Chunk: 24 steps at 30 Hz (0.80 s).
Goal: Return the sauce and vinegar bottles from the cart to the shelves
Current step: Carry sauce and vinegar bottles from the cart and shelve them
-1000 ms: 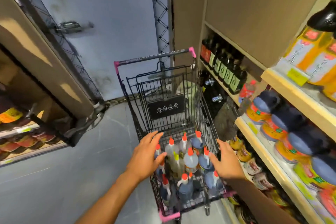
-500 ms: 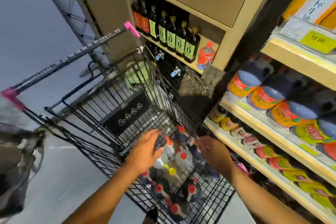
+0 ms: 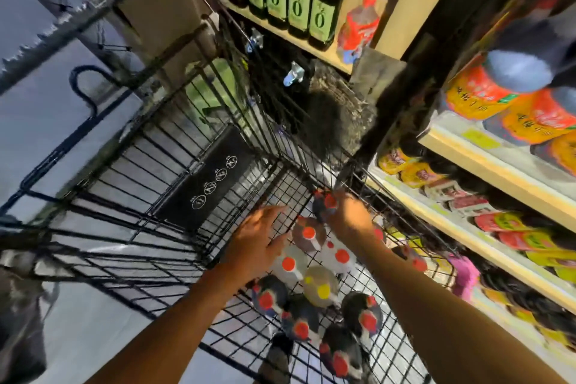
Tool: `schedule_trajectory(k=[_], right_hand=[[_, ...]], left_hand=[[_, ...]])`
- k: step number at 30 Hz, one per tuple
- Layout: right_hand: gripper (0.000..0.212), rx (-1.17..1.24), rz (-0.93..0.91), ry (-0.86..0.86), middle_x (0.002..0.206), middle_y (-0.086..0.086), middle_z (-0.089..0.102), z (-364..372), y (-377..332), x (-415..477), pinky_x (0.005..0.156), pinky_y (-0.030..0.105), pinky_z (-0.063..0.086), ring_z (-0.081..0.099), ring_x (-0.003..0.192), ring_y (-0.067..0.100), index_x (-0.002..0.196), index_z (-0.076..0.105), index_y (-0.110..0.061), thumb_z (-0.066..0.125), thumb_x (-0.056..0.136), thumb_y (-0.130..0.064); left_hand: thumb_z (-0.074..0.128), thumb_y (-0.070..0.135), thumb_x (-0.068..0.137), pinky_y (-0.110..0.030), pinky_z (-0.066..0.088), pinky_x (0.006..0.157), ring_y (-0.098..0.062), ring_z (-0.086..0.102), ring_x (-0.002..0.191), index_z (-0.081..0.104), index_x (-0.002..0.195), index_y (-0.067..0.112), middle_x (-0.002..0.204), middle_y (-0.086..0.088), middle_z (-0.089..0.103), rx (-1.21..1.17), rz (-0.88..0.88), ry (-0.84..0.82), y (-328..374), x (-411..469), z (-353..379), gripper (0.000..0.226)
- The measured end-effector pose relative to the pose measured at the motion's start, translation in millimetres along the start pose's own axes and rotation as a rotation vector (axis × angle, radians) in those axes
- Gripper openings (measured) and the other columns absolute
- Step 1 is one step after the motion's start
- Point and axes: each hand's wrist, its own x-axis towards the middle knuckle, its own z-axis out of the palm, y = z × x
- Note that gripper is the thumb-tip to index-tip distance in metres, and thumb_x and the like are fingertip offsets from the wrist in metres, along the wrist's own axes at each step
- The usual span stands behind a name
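Right now both your arms reach down into the cart [image 3: 212, 178]: your left hand [image 3: 258, 237] hovers spread over the bottles [image 3: 290, 263], while your right hand [image 3: 350, 221] curls round a dark bottle [image 3: 322, 207].

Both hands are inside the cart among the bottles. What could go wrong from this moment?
The bottles stand tightly packed, so pulling out the dark bottle by the right hand may topple its neighbours. The cart wall is close beside that hand; the bottle or knuckles could strike the wire.
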Motion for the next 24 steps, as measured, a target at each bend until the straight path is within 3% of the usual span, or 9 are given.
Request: schedule_trajectory(k=[2,5,7,9,11,13,16,20,24], right_hand=[[0.024,-0.099,-0.007,0.090,0.074,-0.015,0.048,9.3,0.6,7.1,0.045,0.006,0.038,0.054,0.050,-0.008,0.078,0.051,-0.031,0.052,0.101,-0.025],[0.050,-0.047,0.008,0.166,0.076,-0.007,0.059,28.7,18.3,14.2,0.059,0.030,0.052,0.062,0.067,0.015,0.079,0.061,-0.024,0.036,0.092,-0.065],[0.042,-0.044,0.009,0.183,0.079,-0.001,0.066,32.9,22.1,14.9,0.064,0.033,0.056,0.065,0.072,0.015,0.083,0.068,-0.018,0.048,0.095,-0.053],[0.036,0.043,0.063,0.203,0.074,-0.003,0.063,32.5,19.9,16.6,0.054,0.030,0.050,0.063,0.066,0.015,0.083,0.067,-0.020,0.048,0.101,-0.044],[0.036,0.119,0.053,0.269,0.069,-0.006,0.058,37.4,24.3,19.7,0.050,0.031,0.043,0.062,0.063,0.022,0.084,0.066,-0.018,0.046,0.102,-0.043],[0.029,0.152,0.067,0.227,0.073,-0.011,0.056,39.3,33.5,21.3,0.054,0.026,0.043,0.061,0.068,0.017,0.089,0.067,-0.022,0.051,0.100,-0.044],[0.042,0.188,0.028,0.228,0.073,-0.009,0.059,27.8,31.9,20.2,0.058,0.034,0.049,0.059,0.065,0.015,0.085,0.059,-0.027,0.044,0.097,-0.063],[0.016,0.265,-0.044,0.288,0.076,-0.007,0.066,-11.1,13.5,9.3,0.062,0.035,0.052,0.060,0.066,0.009,0.099,0.061,-0.034,0.059,0.097,-0.049],[0.015,0.360,-0.185,0.349,0.074,0.000,0.066,-61.1,-9.6,-2.2,0.058,0.032,0.046,0.056,0.060,0.012,0.102,0.065,-0.030,0.064,0.095,-0.043]], left_hand=[[0.055,0.036,0.101,-0.035,0.047,0.100,-0.023,0.048,0.133,0.030,0.153,0.040,0.155,-0.003,0.038,-0.019,0.000,-0.001,-8.1,5.3,0.9,0.058],[0.056,0.034,0.101,-0.029,0.039,0.107,-0.017,0.040,0.141,0.034,0.153,0.034,0.158,0.003,0.035,-0.010,0.024,0.007,-18.8,10.1,1.8,0.056],[0.056,0.034,0.100,-0.029,0.036,0.111,-0.015,0.037,0.143,0.035,0.152,0.033,0.158,0.005,0.035,-0.023,0.033,0.008,-23.5,12.3,1.3,0.056],[0.056,0.034,0.101,-0.034,0.039,0.114,-0.014,0.038,0.142,0.035,0.153,0.032,0.157,0.006,0.036,-0.039,0.039,0.006,-27.0,13.7,0.5,0.056],[0.055,0.035,0.101,-0.034,0.041,0.112,-0.013,0.040,0.141,0.035,0.152,0.034,0.157,0.007,0.036,-0.052,0.042,0.004,-29.0,14.4,-0.9,0.055],[0.054,0.035,0.101,-0.029,0.042,0.107,-0.011,0.042,0.138,0.034,0.151,0.036,0.156,0.010,0.037,-0.060,0.050,0.012,-31.3,14.6,-0.7,0.053],[0.051,0.036,0.102,-0.027,0.046,0.100,-0.010,0.044,0.135,0.034,0.149,0.038,0.154,0.011,0.038,-0.085,0.058,0.014,-31.0,16.6,-1.3,0.050],[0.045,0.035,0.104,-0.034,0.054,0.094,-0.008,0.052,0.125,0.038,0.143,0.042,0.149,0.011,0.045,-0.117,0.076,0.064,-25.1,19.8,-6.9,0.040],[0.043,0.028,0.106,-0.041,0.055,0.098,-0.010,0.058,0.119,0.046,0.141,0.035,0.139,0.007,0.055,-0.269,0.093,0.110,-7.0,27.8,-20.0,0.036]])
